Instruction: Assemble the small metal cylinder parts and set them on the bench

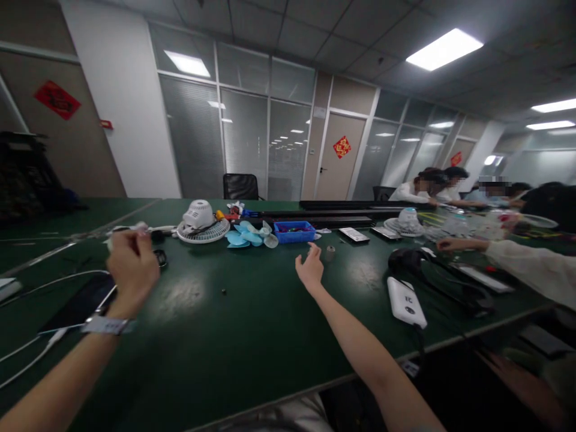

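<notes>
My left hand [131,264] is raised above the green table [252,336], fingers closed around a thin white rod-like piece [135,228] that sticks out to both sides. A white band sits on that wrist. My right hand [310,267] reaches forward over the table with fingers apart and nothing in it, a little short of a small grey cylinder [330,252]. Beyond it lie a blue tray [294,231], light blue fan blades [249,235] and a white fan grille with its motor housing [201,223].
A dark phone [78,306] with white cables lies at the left. A white power bank [405,301] and black headset [411,261] lie at the right. Other people sit at the far right, one sleeve [526,267] resting on the table. A tiny screw [223,292] lies mid-table.
</notes>
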A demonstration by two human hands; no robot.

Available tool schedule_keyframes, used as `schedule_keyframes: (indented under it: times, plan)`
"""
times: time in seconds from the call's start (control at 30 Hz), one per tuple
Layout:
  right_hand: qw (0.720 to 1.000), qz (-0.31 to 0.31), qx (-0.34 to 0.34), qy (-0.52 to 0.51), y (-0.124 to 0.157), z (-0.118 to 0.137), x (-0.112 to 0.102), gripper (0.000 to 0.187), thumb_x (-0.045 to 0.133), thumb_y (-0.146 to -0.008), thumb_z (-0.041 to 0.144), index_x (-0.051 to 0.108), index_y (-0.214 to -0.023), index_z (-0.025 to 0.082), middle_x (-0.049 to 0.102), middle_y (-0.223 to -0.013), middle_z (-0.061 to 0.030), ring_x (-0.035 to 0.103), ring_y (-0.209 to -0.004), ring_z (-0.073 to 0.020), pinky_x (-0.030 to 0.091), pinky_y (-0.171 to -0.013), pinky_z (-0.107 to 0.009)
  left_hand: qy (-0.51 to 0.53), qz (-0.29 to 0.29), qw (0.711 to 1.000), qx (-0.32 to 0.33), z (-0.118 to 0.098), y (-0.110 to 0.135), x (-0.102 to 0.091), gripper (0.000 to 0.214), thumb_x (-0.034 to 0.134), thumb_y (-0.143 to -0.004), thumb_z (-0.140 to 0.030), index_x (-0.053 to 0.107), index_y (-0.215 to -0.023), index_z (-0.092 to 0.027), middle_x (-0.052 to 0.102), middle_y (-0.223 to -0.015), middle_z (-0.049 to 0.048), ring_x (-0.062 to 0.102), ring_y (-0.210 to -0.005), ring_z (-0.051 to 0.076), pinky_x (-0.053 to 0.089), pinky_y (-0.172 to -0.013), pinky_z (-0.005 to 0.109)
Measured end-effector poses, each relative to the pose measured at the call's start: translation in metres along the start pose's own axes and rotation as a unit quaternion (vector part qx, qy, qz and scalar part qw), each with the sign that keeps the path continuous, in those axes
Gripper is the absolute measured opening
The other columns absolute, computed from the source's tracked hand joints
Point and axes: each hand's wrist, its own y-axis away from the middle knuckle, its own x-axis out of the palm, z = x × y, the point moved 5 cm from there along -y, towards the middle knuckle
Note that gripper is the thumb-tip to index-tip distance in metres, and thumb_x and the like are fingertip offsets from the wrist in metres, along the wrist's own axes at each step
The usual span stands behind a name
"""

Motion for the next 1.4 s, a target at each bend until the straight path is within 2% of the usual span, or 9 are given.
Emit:
schedule_keyframes:
  times: [0.03,0.1,0.17,0.3,0.47,0.67,0.9,1.1,1.4]
  plan:
    - [0.999,0.03,-0.038,-0.023,0.009,0.015,0.004,0.045,0.046,-0.087,0.03,0.041,-0.13,0.018,0.051,-0.121,-0.0117,0.06,-0.095,-0.0194,0.047,-0.077,-0.029,-0.03,0.009,0.999,-0.024,0.011,0.002,0.008,0.052,0.018,-0.096,-0.049,0.049,-0.115,-0.012,0.064,-0.103,0.016,0.061,-0.094,0.03,0.047,-0.074,0.04]
    - [0.984,0.117,-0.116,-0.067,0.031,0.046,0.017,0.036,0.047,-0.089,0.034,0.05,-0.123,0.022,0.054,-0.112,-0.0066,0.06,-0.09,-0.0163,0.048,-0.076,-0.027,-0.107,0.178,0.977,-0.043,0.031,0.012,0.042,0.054,0.018,-0.093,-0.052,0.051,-0.107,-0.011,0.066,-0.089,0.0188,0.064,-0.08,0.032,0.045,-0.064,0.036]
    - [0.956,0.211,-0.178,-0.095,0.056,0.076,0.034,0.037,0.048,-0.09,0.044,0.055,-0.121,0.026,0.057,-0.104,-0.0035,0.061,-0.086,-0.0153,0.048,-0.075,-0.028,-0.148,0.278,0.949,0.02,0.041,0.022,0.067,0.05,0.02,-0.092,-0.051,0.052,-0.101,-0.014,0.067,-0.088,0.0191,0.065,-0.08,0.033,0.044,-0.064,0.035]
    - [0.915,0.32,-0.236,-0.065,0.092,0.124,0.061,0.057,0.052,-0.082,0.064,0.057,-0.127,0.029,0.059,-0.105,-0.0044,0.062,-0.087,-0.0202,0.05,-0.077,-0.035,-0.218,0.299,0.928,0.048,0.051,0.027,0.073,0.048,0.016,-0.092,-0.047,0.051,-0.1,-0.015,0.068,-0.093,0.0214,0.066,-0.083,0.036,0.044,-0.064,0.038]
    - [0.908,0.341,-0.241,-0.041,0.102,0.148,0.075,0.039,0.048,-0.089,0.057,0.069,-0.111,0.032,0.06,-0.103,-0.0032,0.062,-0.088,-0.0183,0.049,-0.074,-0.03,-0.292,0.299,0.908,0.023,0.063,0.017,0.06,0.038,0.023,-0.089,-0.041,0.051,-0.097,-0.016,0.068,-0.098,0.0204,0.065,-0.085,0.034,0.043,-0.063,0.035]
    - [0.933,0.256,-0.246,-0.054,0.064,0.096,0.046,0.027,0.054,-0.09,0.046,0.071,-0.103,0.031,0.064,-0.094,-0.0005,0.061,-0.085,-0.014,0.045,-0.076,-0.024,-0.286,0.306,0.908,0.021,0.081,0.005,0.063,0.032,0.031,-0.085,-0.042,0.053,-0.085,-0.019,0.068,-0.101,0.0191,0.065,-0.085,0.032,0.043,-0.062,0.033]
    - [0.998,0.013,-0.053,-0.01,-0.049,-0.022,-0.026,0.037,0.04,-0.095,0.042,0.069,-0.109,0.023,0.064,-0.1,-0.0047,0.06,-0.086,-0.0154,0.044,-0.079,-0.025,-0.265,0.293,0.915,0.082,0.058,0.019,0.07,0.027,0.032,-0.083,-0.039,0.051,-0.077,-0.021,0.069,-0.091,0.016,0.064,-0.082,0.031,0.043,-0.063,0.034]
    - [0.997,0.045,-0.014,0.067,-0.068,-0.047,-0.017,0.034,0.044,-0.094,0.042,0.071,-0.106,0.025,0.066,-0.106,-0.0055,0.06,-0.097,-0.0176,0.043,-0.081,-0.024,-0.249,0.308,0.904,0.159,0.042,0.036,0.083,0.024,0.032,-0.085,-0.037,0.05,-0.08,-0.022,0.068,-0.086,0.0118,0.063,-0.077,0.028,0.041,-0.06,0.033]
    - [0.996,0.052,0.009,0.077,-0.067,-0.055,-0.007,0.037,0.04,-0.095,0.044,0.071,-0.105,0.025,0.07,-0.103,-0.0064,0.062,-0.095,-0.0183,0.043,-0.083,-0.026,-0.215,0.324,0.909,0.152,0.052,0.032,0.089,0.022,0.037,-0.086,-0.039,0.052,-0.084,-0.023,0.068,-0.084,0.0078,0.063,-0.074,0.026,0.04,-0.059,0.031]
